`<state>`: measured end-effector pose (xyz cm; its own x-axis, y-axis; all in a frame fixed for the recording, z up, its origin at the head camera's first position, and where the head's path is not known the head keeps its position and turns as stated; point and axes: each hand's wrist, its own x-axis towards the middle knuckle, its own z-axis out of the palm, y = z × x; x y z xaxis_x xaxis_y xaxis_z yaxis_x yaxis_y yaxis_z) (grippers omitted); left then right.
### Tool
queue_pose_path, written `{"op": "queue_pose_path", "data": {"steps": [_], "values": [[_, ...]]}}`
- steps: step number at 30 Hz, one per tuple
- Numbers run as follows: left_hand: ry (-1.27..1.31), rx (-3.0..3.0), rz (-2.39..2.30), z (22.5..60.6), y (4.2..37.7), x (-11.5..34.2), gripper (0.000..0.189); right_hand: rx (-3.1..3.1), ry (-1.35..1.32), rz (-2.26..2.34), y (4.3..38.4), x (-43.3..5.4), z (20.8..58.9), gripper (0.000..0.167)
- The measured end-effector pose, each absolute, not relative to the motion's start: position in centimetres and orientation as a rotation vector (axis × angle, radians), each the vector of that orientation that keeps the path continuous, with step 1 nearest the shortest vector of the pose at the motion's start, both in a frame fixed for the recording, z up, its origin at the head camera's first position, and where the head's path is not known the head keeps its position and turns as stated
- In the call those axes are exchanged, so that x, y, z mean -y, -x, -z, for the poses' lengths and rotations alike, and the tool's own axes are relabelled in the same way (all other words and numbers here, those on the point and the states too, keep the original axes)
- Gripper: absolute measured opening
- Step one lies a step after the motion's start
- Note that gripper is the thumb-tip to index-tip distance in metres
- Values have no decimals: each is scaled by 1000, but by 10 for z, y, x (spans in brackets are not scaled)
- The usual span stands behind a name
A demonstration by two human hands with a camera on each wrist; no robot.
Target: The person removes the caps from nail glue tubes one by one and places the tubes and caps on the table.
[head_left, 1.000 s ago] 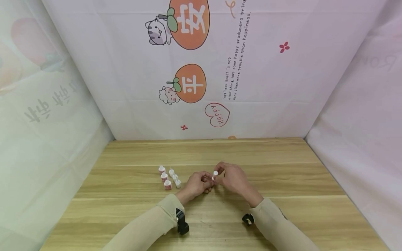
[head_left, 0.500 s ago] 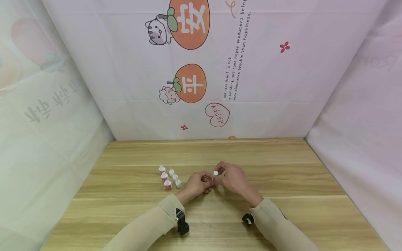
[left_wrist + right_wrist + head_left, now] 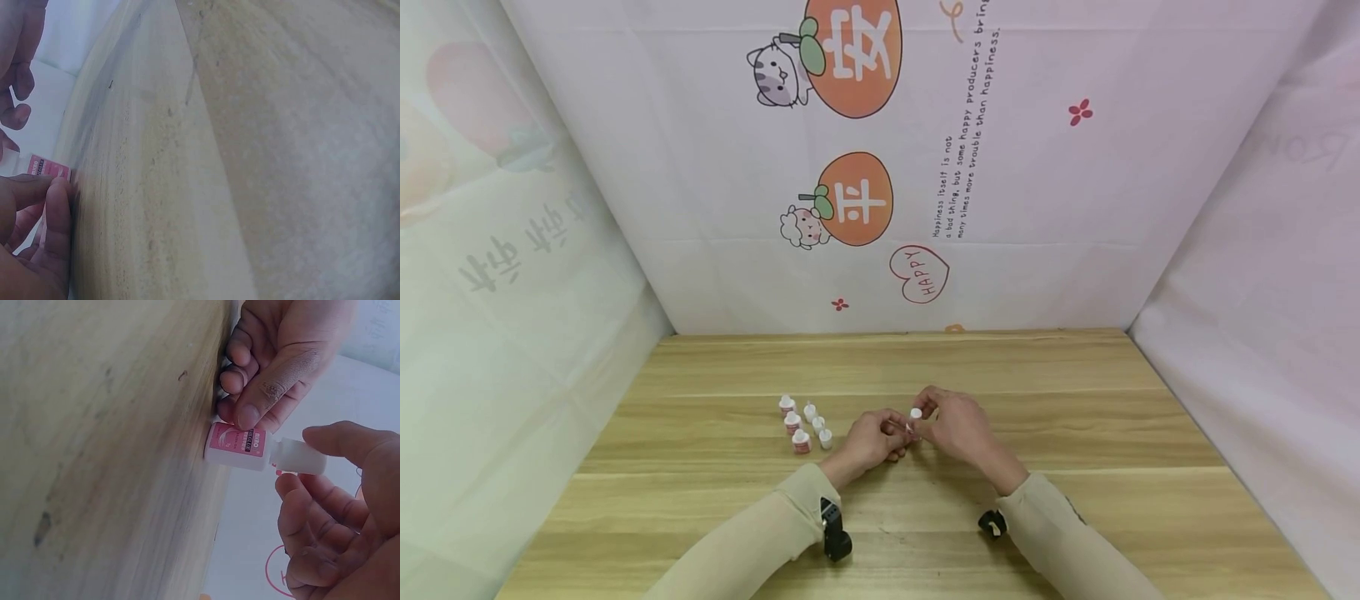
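A small white glue bottle point(image 3: 236, 445) with a pink label stands upright on the table in front of me. My left hand point(image 3: 870, 440) grips its body, thumb on the label in the right wrist view. The white cap point(image 3: 301, 456) sits over the bottle's neck. My right hand point(image 3: 957, 423) pinches that cap between thumb and fingers. In the left wrist view, only part of the pink label point(image 3: 49, 167) shows past my left fingers point(image 3: 57, 212). In the head view, the hands cover most of the bottle below its cap.
Left of my hands, three similar glue bottles point(image 3: 801, 442) stand in a slanting row. Beside them stand three small white pieces point(image 3: 825, 439) with thin tips. The wooden table point(image 3: 1045, 367) meets a printed cloth wall point(image 3: 1030, 283) at the back.
The white cap shifts very slightly in the head view between my fingers. Both hands stay in nearly the same place, and the row of bottles has not moved.
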<state>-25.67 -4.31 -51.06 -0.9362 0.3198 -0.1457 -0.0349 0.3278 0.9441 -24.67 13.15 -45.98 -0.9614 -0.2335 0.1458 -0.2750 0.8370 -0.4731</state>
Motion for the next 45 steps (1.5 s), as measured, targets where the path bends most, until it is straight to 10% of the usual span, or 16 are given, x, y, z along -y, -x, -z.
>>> {"op": "queue_pose_path", "data": {"steps": [45], "values": [[-262, -2310, -1634, 512, 257, 43, 16, 2936, -405, -812, 246, -131, 460, 16]]}}
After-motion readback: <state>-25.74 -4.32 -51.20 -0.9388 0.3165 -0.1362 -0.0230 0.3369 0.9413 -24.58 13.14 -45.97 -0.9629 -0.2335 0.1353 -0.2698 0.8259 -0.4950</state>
